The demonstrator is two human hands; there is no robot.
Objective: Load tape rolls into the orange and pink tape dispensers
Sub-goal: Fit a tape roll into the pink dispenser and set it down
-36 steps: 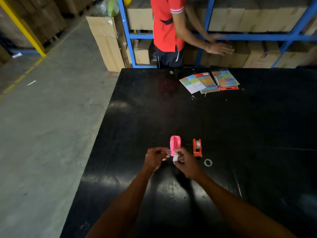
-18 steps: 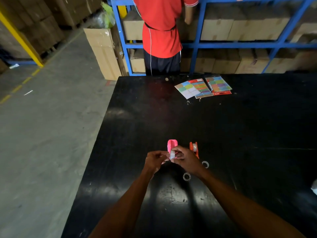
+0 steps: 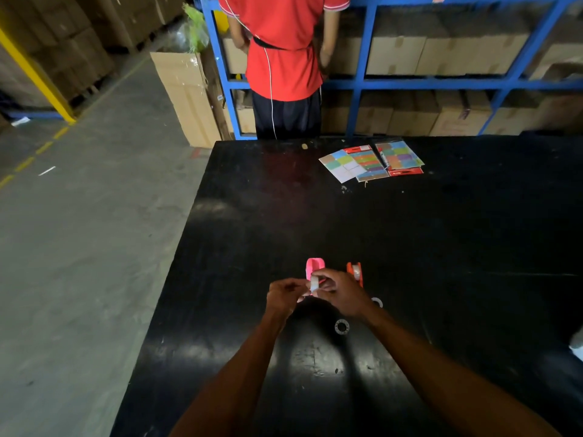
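Note:
The pink tape dispenser stands on the black table, partly behind my fingers. My right hand pinches a small white tape roll just in front of it. My left hand meets it from the left, fingertips closed at the roll's edge. The orange tape dispenser sits just right of my right hand with a clear roll inside it. Two loose tape rings lie on the table: the nearer ring below my right wrist, the other ring half hidden behind the wrist.
Colourful sticker cards lie at the table's far side. A person in a red shirt stands beyond the table facing blue shelving full of cartons. The table's left edge drops to a concrete floor. Something white shows at the right edge.
My hands stay together at the pink dispenser, the white roll shifting slightly. The view has tilted down, bringing a second tape ring into sight. The person in red has turned toward the shelves.

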